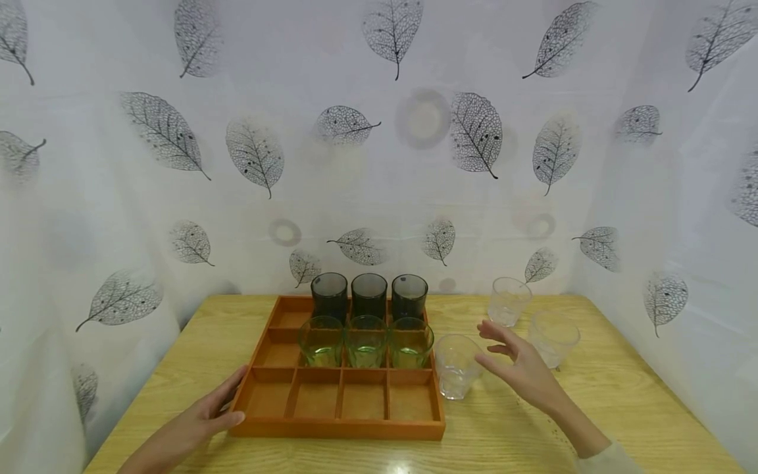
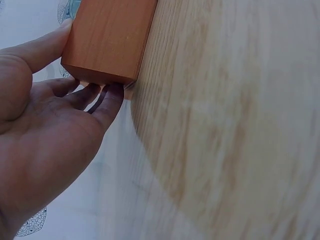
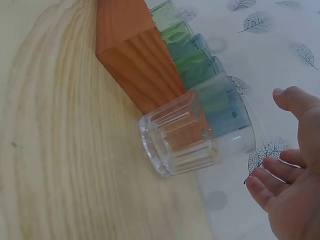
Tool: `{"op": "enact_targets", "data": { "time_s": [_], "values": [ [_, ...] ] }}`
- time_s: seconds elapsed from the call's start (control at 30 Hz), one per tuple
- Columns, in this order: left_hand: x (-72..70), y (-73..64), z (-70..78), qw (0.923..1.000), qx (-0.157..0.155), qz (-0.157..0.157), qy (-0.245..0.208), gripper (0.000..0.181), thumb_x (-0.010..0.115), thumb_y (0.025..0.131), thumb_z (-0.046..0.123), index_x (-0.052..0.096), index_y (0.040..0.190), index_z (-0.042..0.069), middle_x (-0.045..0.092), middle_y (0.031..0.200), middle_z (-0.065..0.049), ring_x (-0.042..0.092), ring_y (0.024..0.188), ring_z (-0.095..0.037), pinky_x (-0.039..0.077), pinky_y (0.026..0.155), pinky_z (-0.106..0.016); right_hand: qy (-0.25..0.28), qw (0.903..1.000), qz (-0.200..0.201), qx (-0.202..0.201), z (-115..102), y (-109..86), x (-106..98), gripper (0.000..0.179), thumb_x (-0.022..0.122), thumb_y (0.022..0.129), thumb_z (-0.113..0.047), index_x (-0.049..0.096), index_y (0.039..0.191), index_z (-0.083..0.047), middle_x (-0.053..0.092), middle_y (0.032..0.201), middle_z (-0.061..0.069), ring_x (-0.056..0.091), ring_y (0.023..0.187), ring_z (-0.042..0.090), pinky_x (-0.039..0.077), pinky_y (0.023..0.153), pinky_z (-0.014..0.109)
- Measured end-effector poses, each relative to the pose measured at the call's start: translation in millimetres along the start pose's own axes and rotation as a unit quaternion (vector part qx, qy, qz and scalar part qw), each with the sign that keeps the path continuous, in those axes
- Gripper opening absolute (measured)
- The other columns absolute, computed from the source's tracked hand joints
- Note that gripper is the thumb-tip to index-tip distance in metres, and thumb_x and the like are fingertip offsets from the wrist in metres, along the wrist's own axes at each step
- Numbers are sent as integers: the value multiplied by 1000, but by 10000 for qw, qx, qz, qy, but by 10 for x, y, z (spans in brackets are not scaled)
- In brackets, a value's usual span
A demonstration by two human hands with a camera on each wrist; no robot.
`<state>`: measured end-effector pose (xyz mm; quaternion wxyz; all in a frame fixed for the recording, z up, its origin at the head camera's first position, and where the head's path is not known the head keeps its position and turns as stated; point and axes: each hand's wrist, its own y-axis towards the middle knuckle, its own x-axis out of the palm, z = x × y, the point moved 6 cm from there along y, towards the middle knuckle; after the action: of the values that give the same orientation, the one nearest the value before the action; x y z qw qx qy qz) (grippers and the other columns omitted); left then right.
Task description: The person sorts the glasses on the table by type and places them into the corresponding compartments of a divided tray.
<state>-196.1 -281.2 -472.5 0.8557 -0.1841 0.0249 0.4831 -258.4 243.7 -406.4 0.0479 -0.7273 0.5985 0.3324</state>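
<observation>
An orange-brown wooden tray (image 1: pixel 337 429) divided into compartments lies on the table. At its near left corner my left hand (image 1: pixel 204 418) grips it, thumb over the rim and fingers against the side wall. In the left wrist view the fingertips (image 2: pixel 114 95) press on the tray end (image 2: pixel 107 45). My right hand (image 1: pixel 524 372) is held open, fingers apart, just right of a clear glass (image 1: pixel 456 378) that stands upright beside the tray. The right wrist view has that glass (image 3: pixel 180 140) a short distance from the empty hand (image 3: pixel 295 185).
Three dark grey glasses (image 1: pixel 369 296) fill part of the tray's back row, with three green glasses (image 1: pixel 365 345) in the middle row. Two more clear glasses stand at the right, one farther back (image 1: pixel 508 303) and one behind my right hand (image 1: pixel 555 339). A leaf-patterned curtain (image 1: pixel 355 184) surrounds the table.
</observation>
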Motion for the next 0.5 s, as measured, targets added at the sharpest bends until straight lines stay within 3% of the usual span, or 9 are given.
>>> {"op": "enact_targets", "data": {
  "time_s": [0.13, 0.3, 0.5],
  "values": [
    [4, -2, 3, 10000, -2, -2, -10, 78, 41, 114, 26, -16, 163, 5, -18, 166, -28, -9, 148, -58, 28, 113, -64, 24, 9999, 109, -44, 31, -70, -23, 63, 72, 99, -15, 45, 154, -2, 57, 144, 14, 57, 123, 7, 52, 97, 32],
    [6, -6, 10, 10000, -13, 18, 26, 77, 41, 114, 26, -15, 163, 5, -17, 166, -29, -8, 148, -58, 29, 113, -64, 143, 9997, 205, -80, 59, -147, -35, 63, 73, 98, -12, 45, 153, 1, 57, 144, 17, 57, 124, 8, 51, 96, 25],
    [8, -10, 20, 10000, -38, 45, 51, 78, 41, 114, 27, -15, 163, 5, -16, 166, -30, -7, 148, -59, 30, 112, -64, 231, 9995, 212, 7, 110, -225, -3, 64, 73, 97, -11, 44, 153, 3, 56, 143, 22, 57, 123, 6, 52, 95, 25]
  ]
}}
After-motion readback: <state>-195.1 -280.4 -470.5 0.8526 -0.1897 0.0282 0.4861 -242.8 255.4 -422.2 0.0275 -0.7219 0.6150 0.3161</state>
